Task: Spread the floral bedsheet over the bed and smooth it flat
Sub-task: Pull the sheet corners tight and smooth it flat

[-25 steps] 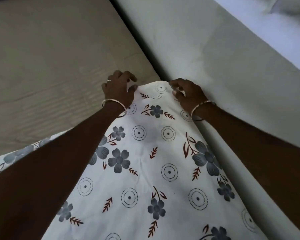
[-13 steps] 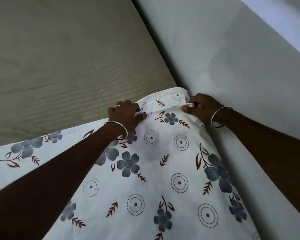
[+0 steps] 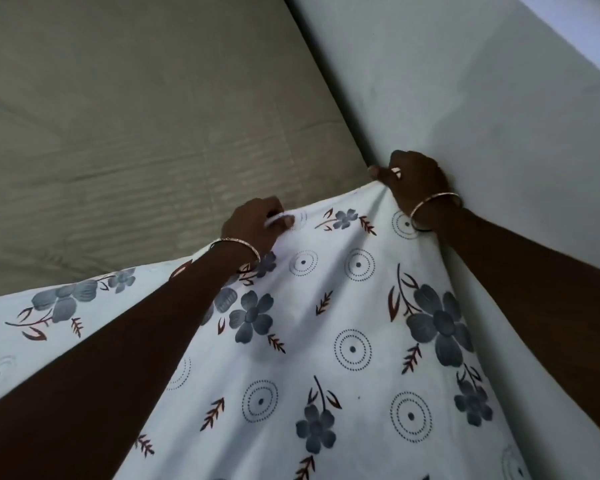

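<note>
A white floral bedsheet [image 3: 312, 341] with grey-blue flowers and dotted circles covers the near part of the bare beige mattress [image 3: 136, 133]. My left hand [image 3: 253, 226] pinches the sheet's far edge in its closed fingers. My right hand [image 3: 413, 176] grips the sheet's corner against the pale wall, at the dark gap beside the mattress. The cloth is pulled taut between the two hands, with creases fanning from my right hand. Both wrists wear a thin metal bangle.
A pale wall [image 3: 465, 81] runs along the mattress's right side, from the top middle to the lower right. A narrow dark gap [image 3: 326, 77] separates wall and mattress. The far and left parts of the mattress lie uncovered.
Both hands have carried the sheet's edge farther up the mattress. My right hand has moved right to the wall, widening the span between the hands and tightening the cloth.
</note>
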Demonstrator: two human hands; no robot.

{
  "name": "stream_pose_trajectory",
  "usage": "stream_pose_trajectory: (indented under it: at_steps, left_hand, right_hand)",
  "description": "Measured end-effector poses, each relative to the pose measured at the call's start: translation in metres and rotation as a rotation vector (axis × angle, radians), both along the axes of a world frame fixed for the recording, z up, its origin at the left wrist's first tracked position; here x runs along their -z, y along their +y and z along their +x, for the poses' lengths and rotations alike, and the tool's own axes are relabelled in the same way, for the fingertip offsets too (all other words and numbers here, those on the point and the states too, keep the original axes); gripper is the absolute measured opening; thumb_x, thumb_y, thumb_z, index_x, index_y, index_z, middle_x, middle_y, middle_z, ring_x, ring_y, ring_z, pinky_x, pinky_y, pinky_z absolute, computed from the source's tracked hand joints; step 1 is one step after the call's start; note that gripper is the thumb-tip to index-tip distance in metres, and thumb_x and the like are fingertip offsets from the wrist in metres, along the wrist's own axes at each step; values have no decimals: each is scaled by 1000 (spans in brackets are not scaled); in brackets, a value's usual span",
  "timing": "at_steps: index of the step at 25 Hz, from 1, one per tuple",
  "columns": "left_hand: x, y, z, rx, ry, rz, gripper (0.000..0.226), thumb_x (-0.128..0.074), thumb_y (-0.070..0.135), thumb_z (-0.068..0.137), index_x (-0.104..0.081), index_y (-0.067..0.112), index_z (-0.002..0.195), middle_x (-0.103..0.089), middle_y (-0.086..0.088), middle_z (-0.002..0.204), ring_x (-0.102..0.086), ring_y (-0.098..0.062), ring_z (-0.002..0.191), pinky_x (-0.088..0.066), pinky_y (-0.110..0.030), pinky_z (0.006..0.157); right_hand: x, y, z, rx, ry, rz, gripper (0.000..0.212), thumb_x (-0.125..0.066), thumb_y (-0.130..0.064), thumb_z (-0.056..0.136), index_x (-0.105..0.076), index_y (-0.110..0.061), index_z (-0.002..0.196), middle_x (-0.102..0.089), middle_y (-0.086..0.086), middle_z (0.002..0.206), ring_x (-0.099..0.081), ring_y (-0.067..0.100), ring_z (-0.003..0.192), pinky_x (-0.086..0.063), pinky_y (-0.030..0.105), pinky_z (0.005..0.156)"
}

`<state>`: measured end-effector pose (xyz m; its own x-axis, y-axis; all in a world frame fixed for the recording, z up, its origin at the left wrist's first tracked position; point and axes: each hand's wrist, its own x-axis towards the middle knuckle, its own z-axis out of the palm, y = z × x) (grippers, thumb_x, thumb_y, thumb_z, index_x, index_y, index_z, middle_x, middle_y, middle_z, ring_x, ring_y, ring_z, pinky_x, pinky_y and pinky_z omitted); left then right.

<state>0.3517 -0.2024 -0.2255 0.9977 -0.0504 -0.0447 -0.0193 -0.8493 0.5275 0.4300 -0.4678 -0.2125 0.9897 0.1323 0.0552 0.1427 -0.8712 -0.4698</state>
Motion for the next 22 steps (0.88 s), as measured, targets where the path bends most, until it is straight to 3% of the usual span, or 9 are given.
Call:
stream_pose_trajectory:
  at_steps: [2,5,7,10,12,14,16,18,22]
  left_hand:
    - [9,4,6,-1,140,-32,28,-64,42,87,-64,14,86,-65,-7,83,-61,-25,83,-35,-29,63]
    - [6,14,17,-56,324,-251,21,-72,37,82,-56,23,83,-63,3,81,-56,-15,77,-43,-26,69]
    - [7,16,19,-26,376,-269,24,-75,33,80,-57,22,92,-64,2,87,-56,-11,76,-45,-24,72]
    - [14,10,18,35,341,-295,17,-71,29,85,-62,18,94,-61,2,79,-52,-6,66,-41,-22,64]
    - [15,11,18,-16,327,-495,11,-69,24,87,-63,16,83,-62,0,72,-52,-8,63,-42,-21,63]
    - [17,19,20,-132,358,-735,13,-67,17,88,-62,16,76,-63,4,63,-53,-7,57,-44,-17,59]
    - [19,23,20,-207,398,-877,14,-65,13,89,-62,15,75,-65,6,60,-55,-8,56,-47,-17,58]
    - [19,21,21,-214,409,-886,15,-63,11,90,-61,14,76,-65,9,57,-58,-4,51,-47,-13,55]
    - [15,20,24,-229,477,-833,16,-62,11,90,-64,15,75,-64,10,56,-57,-3,52,-47,-13,55]
  right_hand:
    - [20,4,5,-53,116,-1,41,-57,-58,82,-54,-17,82,-62,16,95,-59,35,93,-45,40,78]
    - [27,4,-1,-100,210,149,37,-65,-55,80,-57,-21,93,-66,4,103,-60,21,94,-47,34,81]
    - [22,-2,-1,-150,216,120,36,-71,-49,80,-61,-18,97,-65,1,95,-60,18,86,-46,30,76]
    - [13,-6,2,-210,208,24,31,-73,-43,80,-60,-15,80,-62,3,76,-61,24,76,-42,29,67]
    - [9,-4,4,-204,157,44,32,-66,-50,77,-58,-19,76,-60,5,71,-58,26,74,-39,29,66]
    - [8,0,3,-144,114,73,28,-53,-51,78,-57,-23,78,-62,5,77,-57,28,83,-45,36,76]
    - [12,2,-4,-53,46,-20,18,-50,-37,83,-60,-23,87,-65,8,92,-57,35,96,-47,44,85]
    - [13,3,-19,89,-25,5,16,-52,-16,84,-62,-19,96,-63,12,103,-57,38,98,-48,45,84]
    - [-8,7,-106,231,26,316,9,-60,-13,89,-67,-15,92,-69,4,97,-63,17,89,-45,18,75]
